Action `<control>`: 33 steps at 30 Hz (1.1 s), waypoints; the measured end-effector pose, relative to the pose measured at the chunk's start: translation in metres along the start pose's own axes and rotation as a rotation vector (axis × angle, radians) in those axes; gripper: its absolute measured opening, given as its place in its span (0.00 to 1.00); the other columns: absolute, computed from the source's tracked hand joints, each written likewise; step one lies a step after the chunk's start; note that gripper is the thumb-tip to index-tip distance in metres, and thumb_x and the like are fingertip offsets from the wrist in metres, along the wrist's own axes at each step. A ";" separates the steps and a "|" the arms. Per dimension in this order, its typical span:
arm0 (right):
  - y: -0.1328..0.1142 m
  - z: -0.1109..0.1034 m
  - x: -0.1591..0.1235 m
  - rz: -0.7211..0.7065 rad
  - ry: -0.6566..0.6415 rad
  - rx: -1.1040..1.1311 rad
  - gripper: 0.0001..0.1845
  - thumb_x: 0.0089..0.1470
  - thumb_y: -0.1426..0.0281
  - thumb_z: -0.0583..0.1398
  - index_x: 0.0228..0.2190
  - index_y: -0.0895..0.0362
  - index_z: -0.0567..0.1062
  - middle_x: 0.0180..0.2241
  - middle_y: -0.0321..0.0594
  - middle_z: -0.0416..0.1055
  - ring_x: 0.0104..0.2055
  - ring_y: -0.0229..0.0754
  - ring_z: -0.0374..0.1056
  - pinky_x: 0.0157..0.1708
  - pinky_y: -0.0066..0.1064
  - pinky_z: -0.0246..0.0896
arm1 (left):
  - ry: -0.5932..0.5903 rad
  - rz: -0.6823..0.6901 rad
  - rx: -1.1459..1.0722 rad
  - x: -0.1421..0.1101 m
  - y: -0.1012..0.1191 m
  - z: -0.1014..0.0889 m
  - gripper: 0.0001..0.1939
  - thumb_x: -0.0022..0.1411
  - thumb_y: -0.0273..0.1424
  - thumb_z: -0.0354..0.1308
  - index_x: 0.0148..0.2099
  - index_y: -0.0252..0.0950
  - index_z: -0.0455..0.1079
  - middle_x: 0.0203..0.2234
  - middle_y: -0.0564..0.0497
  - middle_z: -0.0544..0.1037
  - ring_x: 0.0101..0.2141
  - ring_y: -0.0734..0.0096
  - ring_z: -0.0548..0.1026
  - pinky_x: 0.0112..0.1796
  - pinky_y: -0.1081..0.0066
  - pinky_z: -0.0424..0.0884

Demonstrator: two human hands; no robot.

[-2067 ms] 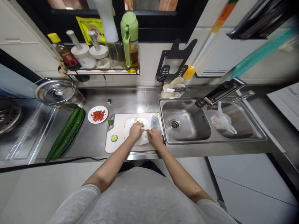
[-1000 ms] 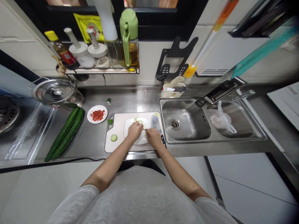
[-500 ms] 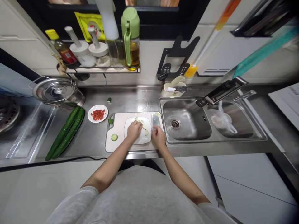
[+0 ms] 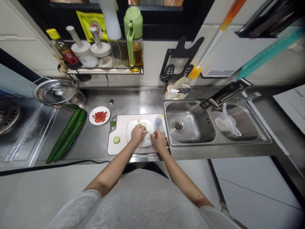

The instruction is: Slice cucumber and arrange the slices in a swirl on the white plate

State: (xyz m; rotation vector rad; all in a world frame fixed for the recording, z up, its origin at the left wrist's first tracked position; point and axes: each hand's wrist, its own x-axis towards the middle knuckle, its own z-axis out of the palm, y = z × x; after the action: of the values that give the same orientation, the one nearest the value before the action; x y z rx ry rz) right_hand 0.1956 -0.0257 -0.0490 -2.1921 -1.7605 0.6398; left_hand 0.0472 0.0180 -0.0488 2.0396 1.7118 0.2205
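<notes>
My left hand (image 4: 138, 135) is over the white square plate (image 4: 129, 128), its fingers pinched on a thin cucumber slice (image 4: 147, 131). On the plate's right side my right hand (image 4: 159, 141) has its thumb and fingers closed at the other end of that slice. More pale slices lie on the plate, partly covered by my hands. The plate rests on a light cutting board (image 4: 122, 122). A broad-bladed knife (image 4: 159, 122) lies along the board's right side, its dark handle partly behind my right hand. A cucumber round (image 4: 116, 140) sits at the board's left.
Left of the board are a small plate (image 4: 108, 115) of chopped red pieces, two whole cucumbers (image 4: 69, 136) and a lidded steel pot (image 4: 79, 98). A cucumber end (image 4: 111, 101) lies behind. To the right is a double sink (image 4: 190, 127) with a plastic bag (image 4: 227, 122).
My right hand has moved left from beside the knife to the plate and meets my left hand at the slice. The knife's dark handle now shows more.
</notes>
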 end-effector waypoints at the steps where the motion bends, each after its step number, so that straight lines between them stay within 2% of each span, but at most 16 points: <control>1: 0.000 0.001 0.000 -0.003 -0.003 -0.006 0.10 0.57 0.61 0.54 0.36 0.54 0.68 0.29 0.35 0.69 0.30 0.38 0.63 0.27 0.27 0.42 | 0.000 0.000 -0.001 0.000 0.000 0.000 0.08 0.60 0.37 0.56 0.40 0.41 0.70 0.40 0.48 0.70 0.44 0.63 0.67 0.42 0.68 0.64; 6: -0.001 0.001 0.002 0.011 0.005 0.008 0.11 0.56 0.61 0.54 0.35 0.54 0.69 0.28 0.35 0.69 0.29 0.38 0.62 0.27 0.28 0.42 | 0.020 0.024 -0.025 -0.001 0.002 -0.004 0.07 0.61 0.34 0.56 0.42 0.41 0.70 0.40 0.48 0.71 0.44 0.64 0.68 0.43 0.68 0.64; 10: 0.003 -0.008 0.002 0.046 0.069 0.089 0.11 0.56 0.60 0.53 0.34 0.54 0.69 0.25 0.34 0.68 0.28 0.38 0.62 0.27 0.28 0.45 | 0.165 -0.006 -0.170 -0.010 -0.008 -0.015 0.09 0.62 0.32 0.53 0.44 0.40 0.70 0.38 0.49 0.72 0.42 0.67 0.70 0.43 0.70 0.65; 15: 0.020 -0.023 0.001 0.017 0.173 0.258 0.13 0.54 0.58 0.53 0.31 0.55 0.69 0.20 0.31 0.64 0.24 0.38 0.60 0.26 0.28 0.47 | 0.441 -0.124 -0.318 -0.035 -0.049 -0.037 0.11 0.60 0.34 0.53 0.43 0.37 0.71 0.33 0.50 0.72 0.30 0.71 0.69 0.36 0.71 0.65; 18: 0.028 -0.030 0.000 -0.003 0.221 0.338 0.14 0.53 0.57 0.53 0.31 0.55 0.69 0.19 0.31 0.62 0.23 0.38 0.60 0.26 0.28 0.49 | 0.501 -0.191 -0.328 -0.054 -0.079 -0.047 0.11 0.58 0.35 0.55 0.42 0.37 0.72 0.31 0.51 0.72 0.26 0.74 0.66 0.33 0.72 0.64; 22: 0.029 -0.037 -0.002 -0.031 0.272 0.379 0.15 0.53 0.57 0.53 0.31 0.55 0.69 0.19 0.30 0.60 0.23 0.37 0.60 0.26 0.28 0.51 | 0.568 -0.317 -0.298 -0.078 -0.112 -0.054 0.12 0.57 0.35 0.55 0.41 0.37 0.73 0.28 0.52 0.71 0.25 0.73 0.65 0.31 0.72 0.63; 27: 0.020 -0.038 -0.003 -0.081 0.289 0.397 0.15 0.53 0.57 0.54 0.32 0.56 0.70 0.19 0.29 0.59 0.22 0.36 0.59 0.27 0.28 0.52 | 0.573 -0.421 -0.272 -0.100 -0.135 -0.056 0.12 0.58 0.36 0.54 0.41 0.37 0.73 0.28 0.51 0.72 0.26 0.72 0.67 0.32 0.72 0.63; 33: 0.009 -0.034 -0.002 -0.126 0.294 0.395 0.16 0.52 0.58 0.54 0.32 0.57 0.71 0.19 0.31 0.60 0.23 0.37 0.59 0.27 0.28 0.52 | 0.449 -0.443 -0.213 -0.109 -0.137 -0.044 0.12 0.59 0.36 0.54 0.42 0.38 0.73 0.32 0.49 0.73 0.30 0.70 0.70 0.35 0.70 0.64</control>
State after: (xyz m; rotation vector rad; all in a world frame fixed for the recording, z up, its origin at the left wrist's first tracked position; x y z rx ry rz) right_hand 0.2191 -0.0274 -0.0228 -1.7894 -1.4632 0.5470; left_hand -0.1157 -0.0602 -0.0522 1.4835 2.2442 0.7179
